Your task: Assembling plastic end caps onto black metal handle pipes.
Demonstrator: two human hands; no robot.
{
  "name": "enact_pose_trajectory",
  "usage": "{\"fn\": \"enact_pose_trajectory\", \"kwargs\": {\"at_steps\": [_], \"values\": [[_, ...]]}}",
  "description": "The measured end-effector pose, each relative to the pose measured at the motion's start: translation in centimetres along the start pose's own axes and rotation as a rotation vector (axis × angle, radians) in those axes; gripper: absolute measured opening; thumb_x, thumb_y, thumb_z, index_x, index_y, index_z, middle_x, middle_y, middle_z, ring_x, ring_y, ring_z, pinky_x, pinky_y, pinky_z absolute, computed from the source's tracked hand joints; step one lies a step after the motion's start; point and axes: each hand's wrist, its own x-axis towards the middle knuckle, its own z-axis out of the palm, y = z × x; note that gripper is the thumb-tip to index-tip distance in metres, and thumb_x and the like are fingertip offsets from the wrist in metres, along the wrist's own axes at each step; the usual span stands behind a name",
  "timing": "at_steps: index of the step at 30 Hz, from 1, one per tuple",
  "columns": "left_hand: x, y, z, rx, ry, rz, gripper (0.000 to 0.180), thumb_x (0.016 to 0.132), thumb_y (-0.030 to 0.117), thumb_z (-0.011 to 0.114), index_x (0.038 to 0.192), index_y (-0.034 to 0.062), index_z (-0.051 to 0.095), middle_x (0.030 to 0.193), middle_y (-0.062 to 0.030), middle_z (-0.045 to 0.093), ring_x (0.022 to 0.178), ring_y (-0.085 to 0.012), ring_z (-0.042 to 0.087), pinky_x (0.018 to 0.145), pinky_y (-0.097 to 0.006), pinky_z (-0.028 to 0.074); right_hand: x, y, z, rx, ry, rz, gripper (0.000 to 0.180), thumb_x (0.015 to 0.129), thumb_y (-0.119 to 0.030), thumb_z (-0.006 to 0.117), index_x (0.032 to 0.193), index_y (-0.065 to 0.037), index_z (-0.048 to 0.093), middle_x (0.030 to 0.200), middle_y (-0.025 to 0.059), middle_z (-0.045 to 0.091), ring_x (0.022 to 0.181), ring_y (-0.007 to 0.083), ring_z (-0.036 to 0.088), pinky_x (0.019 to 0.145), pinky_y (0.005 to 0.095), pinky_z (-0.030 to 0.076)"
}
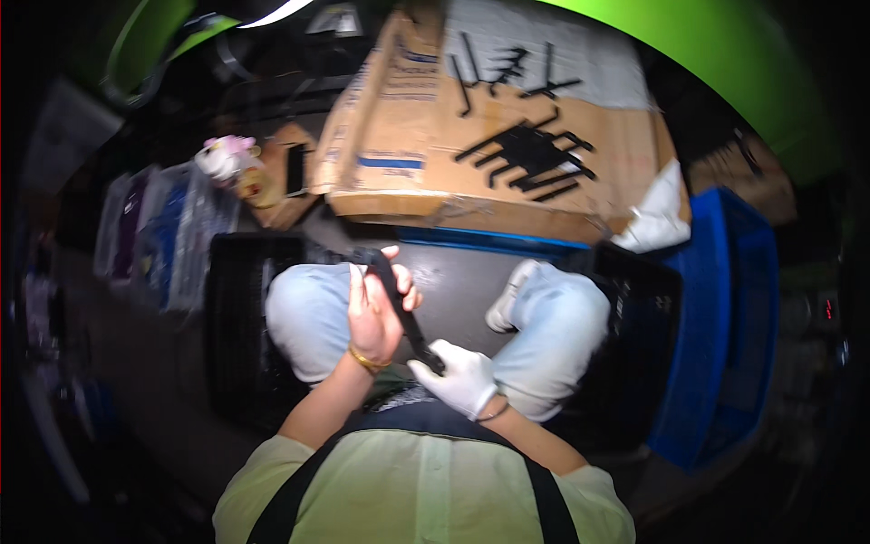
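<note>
A long black bar-shaped part (412, 328) slants between my two hands above my lap, its thicker upper end far left and its lower end near right. Bare, with a gold-coloured band at the wrist, my left hand (372, 317) is closed around the upper half. My right hand (464, 375), in a white glove, grips the lower end with thumb and fingers. The part's exact kind cannot be made out.
Ahead stands a cardboard box (408, 136) carrying a pile of black bar-like parts (530, 156) and several more on a white sheet (580, 54). Clear bins (172, 236) stand left, a blue crate (716, 326) right, and black crates (648, 335) beside my legs.
</note>
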Motion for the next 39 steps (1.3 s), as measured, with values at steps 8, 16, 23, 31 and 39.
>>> {"fn": "enact_pose_trajectory", "kwargs": {"at_steps": [8, 16, 23, 31, 39], "values": [[-2.0, -4.9, 1.4, 0.410, -0.138, -0.363, 0.038, 0.101, 0.031, 0.045, 0.128, 0.0042, 0.046, 0.098, -0.0058, 0.056, 0.092, -0.0155, 0.056, 0.085, -0.030, 0.044, -0.7, 1.7, -2.9, 0.014, 0.248, 0.181, 0.028, 0.078, -0.034, 0.072, 0.076, -0.010, 0.057, 0.063, 0.0127, 0.063, 0.059, 0.0328, 0.065, 0.052, 0.0420, 0.051], [0.5, -0.5, 3.9, 0.369, -0.171, -0.045, 0.043, 0.098, 0.033, 0.052, 0.127, 0.0015, 0.044, 0.095, -0.0028, 0.053, 0.081, -0.0137, 0.055, 0.074, -0.027, 0.045, -0.9, 3.0, -2.6, 0.344, 0.323, 0.139, 0.014, 0.084, -0.015, 0.071, 0.092, -0.007, 0.063, 0.077, 0.0097, 0.069, 0.067, 0.0223, 0.070, 0.059, 0.0318, 0.053], [0.8, 20.2, -17.5, 0.192, 0.517, 0.609, 0.029, 0.100, 0.025, 0.052, 0.125, 0.0094, 0.052, 0.090, -0.0027, 0.056, 0.075, -0.0124, 0.052, 0.065, -0.027, 0.045, -0.1, 3.9, -3.3, 0.339, 0.302, 0.304, 0.008, 0.093, -0.006, 0.056, 0.096, 0.000, 0.061, 0.086, 0.0034, 0.060, 0.080, 0.0110, 0.055, 0.074, 0.0259, 0.046], [-16.8, 7.3, -50.2, 0.059, 1.499, -0.031, 0.017, 0.098, 0.022, 0.051, 0.103, 0.0065, 0.055, 0.080, -0.0060, 0.065, 0.062, -0.0203, 0.062, 0.052, -0.036, 0.052, 1.8, 4.6, -1.0, 0.268, 0.143, 0.303, 0.012, 0.095, -0.009, 0.052, 0.094, 0.001, 0.059, 0.088, 0.0048, 0.058, 0.083, 0.0129, 0.052, 0.079, 0.0269, 0.043], [-13.2, 1.8, -47.7, 0.389, 1.517, -0.344, 0.057, 0.093, 0.037, 0.058, 0.141, 0.0131, 0.038, 0.119, -0.0132, 0.056, 0.090, -0.0233, 0.056, 0.078, -0.048, 0.052, 2.6, 3.7, -1.5, 0.055, 0.108, 0.294, 0.013, 0.095, -0.010, 0.053, 0.094, 0.002, 0.060, 0.085, 0.0083, 0.060, 0.081, 0.0158, 0.055, 0.078, 0.0298, 0.045]]}}
